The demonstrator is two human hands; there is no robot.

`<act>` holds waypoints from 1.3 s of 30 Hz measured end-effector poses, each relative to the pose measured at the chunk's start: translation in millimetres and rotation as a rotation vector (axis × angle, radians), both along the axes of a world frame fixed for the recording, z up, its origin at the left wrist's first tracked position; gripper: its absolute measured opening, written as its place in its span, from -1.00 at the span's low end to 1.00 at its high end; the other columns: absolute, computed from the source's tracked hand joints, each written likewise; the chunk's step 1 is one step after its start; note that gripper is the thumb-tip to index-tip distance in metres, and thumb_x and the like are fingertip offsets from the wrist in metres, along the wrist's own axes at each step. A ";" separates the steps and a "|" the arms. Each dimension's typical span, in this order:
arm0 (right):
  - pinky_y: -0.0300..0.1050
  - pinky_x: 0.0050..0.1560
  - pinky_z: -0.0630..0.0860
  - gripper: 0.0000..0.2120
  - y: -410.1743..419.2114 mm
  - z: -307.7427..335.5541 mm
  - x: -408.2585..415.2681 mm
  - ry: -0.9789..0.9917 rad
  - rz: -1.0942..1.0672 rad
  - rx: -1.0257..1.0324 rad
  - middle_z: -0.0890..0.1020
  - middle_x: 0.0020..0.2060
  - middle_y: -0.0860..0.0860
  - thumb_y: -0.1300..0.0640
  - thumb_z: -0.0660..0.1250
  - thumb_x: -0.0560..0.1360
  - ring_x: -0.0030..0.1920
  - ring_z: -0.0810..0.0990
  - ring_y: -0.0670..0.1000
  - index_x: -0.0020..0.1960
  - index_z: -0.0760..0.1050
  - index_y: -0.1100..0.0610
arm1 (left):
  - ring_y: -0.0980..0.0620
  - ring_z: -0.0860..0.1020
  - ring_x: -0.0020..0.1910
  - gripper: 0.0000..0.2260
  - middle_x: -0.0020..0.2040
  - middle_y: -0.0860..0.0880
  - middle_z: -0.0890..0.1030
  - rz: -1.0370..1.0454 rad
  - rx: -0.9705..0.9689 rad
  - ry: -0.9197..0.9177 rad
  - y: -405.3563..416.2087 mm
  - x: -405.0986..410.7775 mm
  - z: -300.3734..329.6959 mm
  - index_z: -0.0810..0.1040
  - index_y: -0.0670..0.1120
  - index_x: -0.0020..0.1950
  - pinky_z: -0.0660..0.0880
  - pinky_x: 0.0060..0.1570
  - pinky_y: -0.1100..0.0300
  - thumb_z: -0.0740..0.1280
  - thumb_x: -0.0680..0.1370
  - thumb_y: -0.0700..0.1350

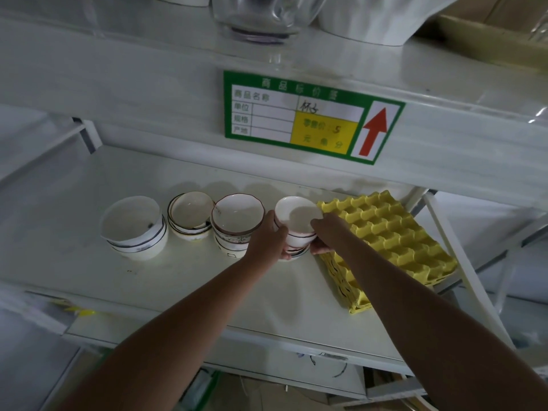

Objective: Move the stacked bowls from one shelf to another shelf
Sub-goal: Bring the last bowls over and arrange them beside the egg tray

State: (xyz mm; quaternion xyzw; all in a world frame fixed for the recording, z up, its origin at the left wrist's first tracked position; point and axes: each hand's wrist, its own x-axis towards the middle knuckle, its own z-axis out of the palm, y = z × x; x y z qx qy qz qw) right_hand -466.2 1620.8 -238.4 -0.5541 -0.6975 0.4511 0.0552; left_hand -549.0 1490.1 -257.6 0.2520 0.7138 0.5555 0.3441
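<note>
Two bare forearms reach up from the near edge of the view, crossing the front lip of the white shelf (184,280) and closing in on one target. The left hand (271,238) cups the left side of the rightmost bowl stack (296,221), its fingers (284,253) curled round the lower bowls; the right hand (323,235) takes the other side, thumb hooked at the rim and the remaining fingers wrapped underneath, where they're partly hidden. So both hands grip that stack, which sits on the middle shelf, just beside the yellow egg trays (391,241) on its right. Whether its base has left the shelf surface, I can't tell from here. Further left along the same row stand three more stacks: the brown-rimmed stack (237,221) right next to the left wrist, the shallow stack (189,215) beyond that, and the big white stack (133,226) at the far left end. Farther back and up, a green price label (311,117) with a red arrow is stuck on the edge of the upper shelf, and above that a glass vessel (261,16) stands on top. As for progress, it reads as early going: I'd judge this either a pick-up or a set-down, and nothing shows which shelf is the destination. If it is a lift, the carry and placement all remain, and three stacks wait their turn.
</note>
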 end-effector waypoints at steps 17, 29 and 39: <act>-0.18 -0.51 0.56 -0.64 3.1 -2.7 10.2 0.062 0.044 -0.096 0.61 -0.33 0.21 0.04 0.14 0.64 -0.50 0.59 0.08 0.33 0.37 0.23 | -0.13 0.60 -0.33 -0.78 -0.31 -0.21 0.53 -0.078 -0.033 -0.063 0.9 -10.3 -6.9 0.36 0.01 0.26 0.66 -0.26 -0.07 0.21 0.63 -0.03; -0.16 -0.35 0.46 -0.52 -4.4 -16.8 20.6 0.251 0.020 -0.185 0.50 -0.36 0.07 -0.24 0.10 0.61 -0.44 0.48 -0.01 0.37 0.38 0.04 | -0.11 0.58 -0.38 -0.83 -0.31 -0.21 0.51 -0.091 -0.058 -0.157 1.3 -11.5 2.2 0.33 0.04 0.20 0.62 -0.10 -0.23 0.20 0.64 -0.14; -0.23 -0.41 0.28 -0.61 9.0 -9.6 7.9 0.092 -0.006 -0.003 0.36 -0.46 0.08 -0.17 0.11 0.63 -0.51 0.33 0.02 -0.04 0.45 0.15 | -0.17 0.59 -0.43 -0.77 -0.04 -0.29 0.57 -0.092 -0.124 -0.065 -10.1 -11.2 16.6 0.37 0.05 0.22 0.62 -0.26 -0.24 0.22 0.57 -0.07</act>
